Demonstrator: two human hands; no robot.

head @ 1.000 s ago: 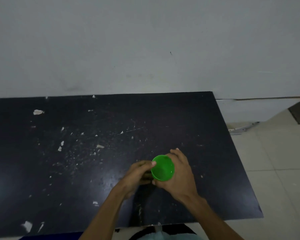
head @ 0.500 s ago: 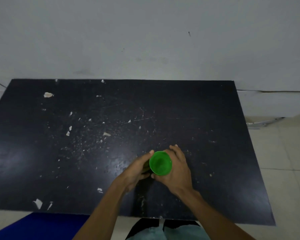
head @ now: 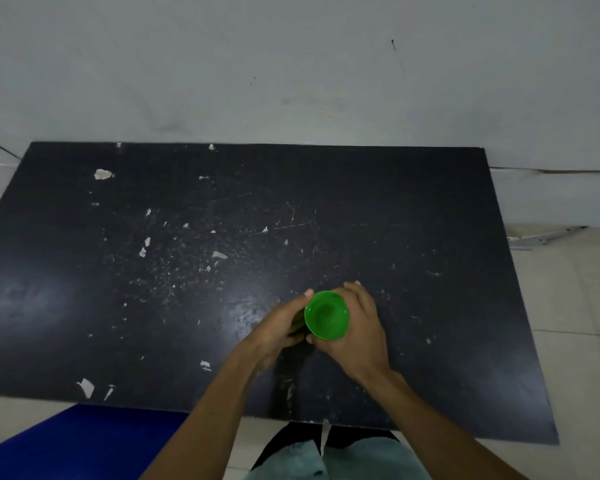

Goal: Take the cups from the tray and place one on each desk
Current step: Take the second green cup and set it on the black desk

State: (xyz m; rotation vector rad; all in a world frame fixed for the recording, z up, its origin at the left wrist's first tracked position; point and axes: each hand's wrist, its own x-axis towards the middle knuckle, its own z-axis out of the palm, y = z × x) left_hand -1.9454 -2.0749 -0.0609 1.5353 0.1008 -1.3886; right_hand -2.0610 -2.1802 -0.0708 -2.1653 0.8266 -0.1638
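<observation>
We note green cup (head: 326, 315) upright, left hand (head: 277, 327) and right hand (head: 357, 329) clasped around it, toward black desk's (head: 118, 306) near edge, right of centre.

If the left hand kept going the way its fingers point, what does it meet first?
The left hand points right and away, straight at the green plastic cup, which its fingers already appear to touch; the right hand lies just beyond.

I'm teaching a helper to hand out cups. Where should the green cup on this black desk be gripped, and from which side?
Grip the green cup by its side wall just below the rim, from either flank. It stands upright, mouth up, and round, so opposite sides suit a wrap, as the left hand and right hand do on the black desk.
</observation>
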